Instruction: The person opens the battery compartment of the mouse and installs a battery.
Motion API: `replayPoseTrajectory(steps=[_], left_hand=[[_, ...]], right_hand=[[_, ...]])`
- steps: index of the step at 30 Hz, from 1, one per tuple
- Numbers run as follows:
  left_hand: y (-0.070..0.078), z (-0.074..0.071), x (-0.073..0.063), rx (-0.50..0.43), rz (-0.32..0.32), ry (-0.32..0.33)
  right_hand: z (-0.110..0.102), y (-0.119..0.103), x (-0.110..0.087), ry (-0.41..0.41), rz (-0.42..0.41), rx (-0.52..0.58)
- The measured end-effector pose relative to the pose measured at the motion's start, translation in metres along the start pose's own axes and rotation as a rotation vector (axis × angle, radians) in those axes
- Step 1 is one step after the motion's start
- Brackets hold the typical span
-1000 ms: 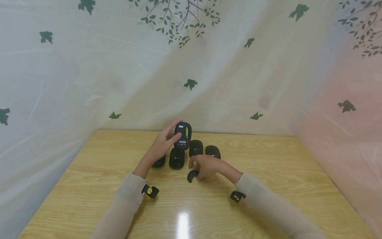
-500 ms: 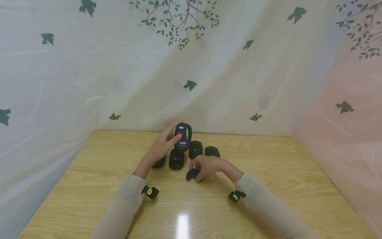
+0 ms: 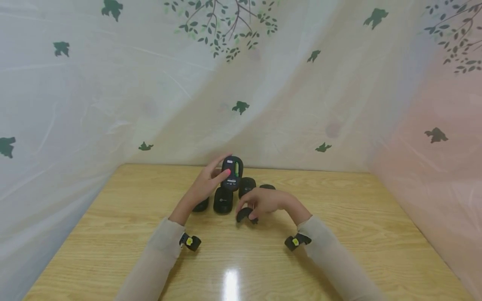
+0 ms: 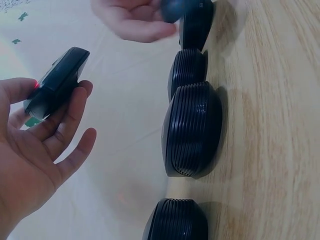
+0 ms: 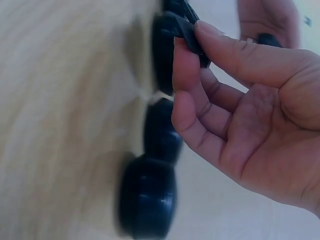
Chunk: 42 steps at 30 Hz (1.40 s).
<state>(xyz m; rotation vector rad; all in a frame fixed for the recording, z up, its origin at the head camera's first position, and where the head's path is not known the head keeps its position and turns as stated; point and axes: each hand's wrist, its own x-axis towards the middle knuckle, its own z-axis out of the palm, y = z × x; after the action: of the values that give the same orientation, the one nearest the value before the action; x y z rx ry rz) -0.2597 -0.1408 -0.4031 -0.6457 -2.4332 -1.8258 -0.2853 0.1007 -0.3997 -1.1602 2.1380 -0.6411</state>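
My left hand grips a black computer mouse, its underside turned toward me. A green battery shows in the uncovered slot there. In the left wrist view the mouse is seen edge-on, between thumb and fingers, raised off the table. My right hand pinches a curved black cover between thumb and fingertips, in front of the row of mice. The right wrist view shows this cover as a thin dark piece at the thumb tip.
Several more black mice stand in a row: one at the left partly behind my left wrist, another mouse beside it, then one and a partly hidden one behind my right hand. The wooden table meets a printed curtain.
My right hand has risen slightly and moved a little away from me with the curved cover, which has turned in the fingers. The left hand and its mouse hold nearly still.
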Motion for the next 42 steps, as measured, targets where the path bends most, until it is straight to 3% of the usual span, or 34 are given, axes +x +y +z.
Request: replayPoseTrajectory(steps=[7, 14, 21, 29, 35, 42], left_hand=[[0.000, 0.002, 0.000, -0.012, -0.023, -0.013], [0.000, 0.005, 0.000, 0.001, -0.026, -0.022], [-0.001, 0.007, 0.001, 0.018, -0.019, -0.031], [-0.002, 0.009, 0.002, 0.030, 0.000, -0.052], [-0.003, 0.010, 0.002, 0.034, -0.009, -0.067], [-0.002, 0.013, 0.000, -0.007, -0.021, -0.112]], right_hand=[[-0.017, -0.008, -0.011, 0.037, -0.019, 0.153], [-0.032, -0.015, -0.021, 0.141, -0.008, 0.196], [-0.039, -0.019, -0.023, 0.372, -0.049, 0.253], [-0.037, -0.023, -0.015, 0.633, -0.090, 0.439], [-0.033, -0.026, -0.009, 0.772, -0.079, 0.398], [-0.031, -0.028, -0.007, 0.834, -0.061, 0.355]])
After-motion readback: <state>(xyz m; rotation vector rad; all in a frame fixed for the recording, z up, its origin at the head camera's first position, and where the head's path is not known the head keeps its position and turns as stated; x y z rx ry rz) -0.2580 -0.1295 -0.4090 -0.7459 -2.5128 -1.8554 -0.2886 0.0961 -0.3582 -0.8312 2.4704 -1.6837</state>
